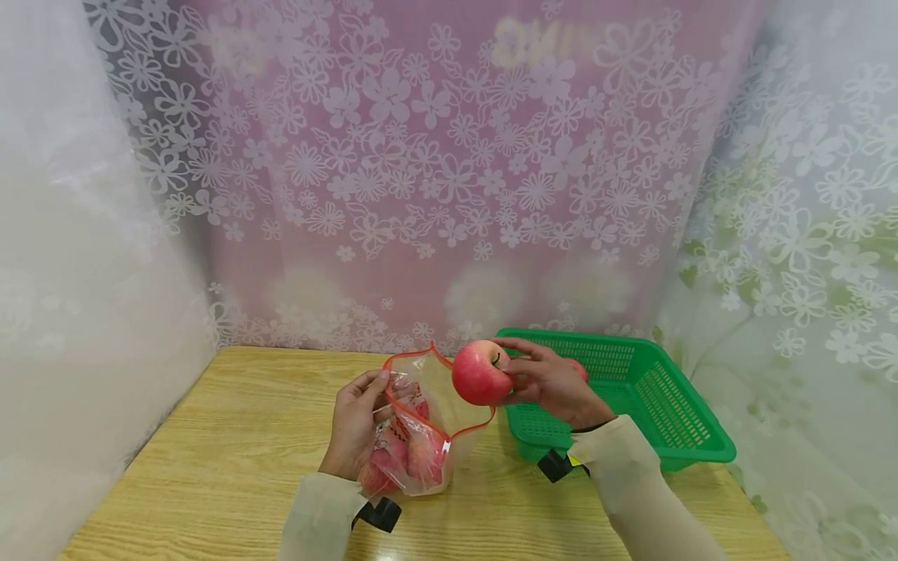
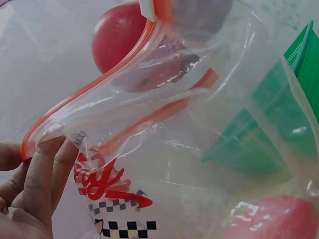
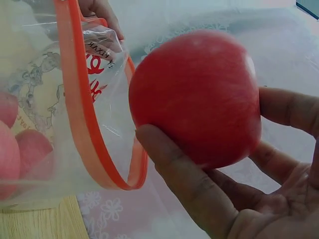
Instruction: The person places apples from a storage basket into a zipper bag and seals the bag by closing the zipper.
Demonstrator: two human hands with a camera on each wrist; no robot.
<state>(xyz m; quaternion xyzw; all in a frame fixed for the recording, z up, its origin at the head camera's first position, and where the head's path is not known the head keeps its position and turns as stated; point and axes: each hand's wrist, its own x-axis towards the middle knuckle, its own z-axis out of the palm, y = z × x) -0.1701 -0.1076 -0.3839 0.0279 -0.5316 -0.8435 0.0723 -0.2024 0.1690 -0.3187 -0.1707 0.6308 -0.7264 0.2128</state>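
In the head view my right hand (image 1: 554, 382) grips a red apple (image 1: 480, 372) by its side, fingers and thumb around it, close to the mouth of a clear zip bag (image 1: 438, 413). An orange-red zip strip (image 3: 82, 109) edges that mouth, which gapes wide. My left hand (image 1: 355, 425) pinches the bag's rim at its left side between thumb and fingers. Several apples (image 1: 424, 458) lie inside, low in the bag, seen through the plastic. Red lettering and a black checkered print (image 2: 129, 228) mark the bag's wall in the left wrist view.
A green plastic basket (image 1: 691, 452) with slotted walls stands at the right of the wooden table (image 1: 252, 436). Another red apple (image 1: 578, 368) shows in it, partly behind my right hand. Flower-patterned curtains (image 1: 449, 156) hang behind and at both sides.
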